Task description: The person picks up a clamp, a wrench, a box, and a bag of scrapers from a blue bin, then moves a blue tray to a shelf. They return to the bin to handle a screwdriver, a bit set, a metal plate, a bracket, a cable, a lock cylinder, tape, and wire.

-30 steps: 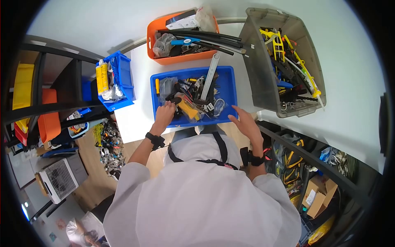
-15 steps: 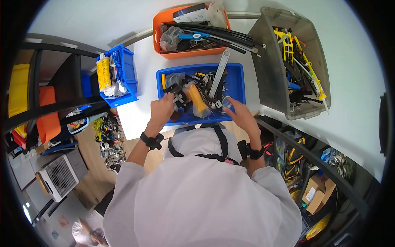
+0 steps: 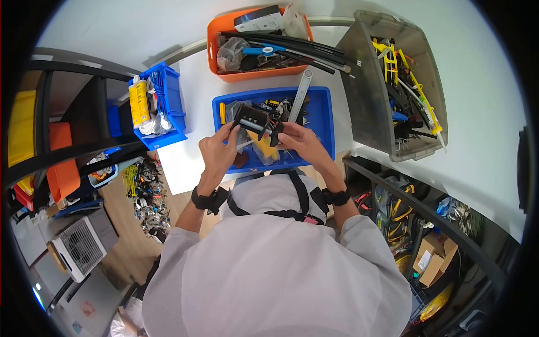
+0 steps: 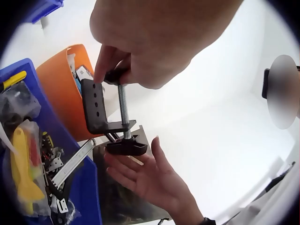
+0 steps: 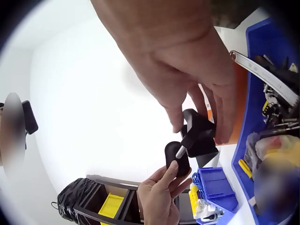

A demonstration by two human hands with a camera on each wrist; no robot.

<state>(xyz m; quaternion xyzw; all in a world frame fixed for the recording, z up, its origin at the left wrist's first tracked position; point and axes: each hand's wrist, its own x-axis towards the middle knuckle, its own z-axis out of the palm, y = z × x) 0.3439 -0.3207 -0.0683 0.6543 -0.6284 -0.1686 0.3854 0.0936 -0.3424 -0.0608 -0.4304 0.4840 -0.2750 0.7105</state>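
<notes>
Black clamp point(image 4: 95, 110) is now rising clear of blue bin point(image 3: 323, 132) — left hand point(image 3: 215, 153) pinching it, right hand point(image 3: 307, 148) spreading loose fingers by its knob point(image 4: 125, 147) — seemingly allowing two-handed handling.

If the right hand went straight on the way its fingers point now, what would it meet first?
Most likely the knob of the black clamp, right at the right hand's fingers; contact is hard to judge. The left hand grips the clamp's other end.
</notes>
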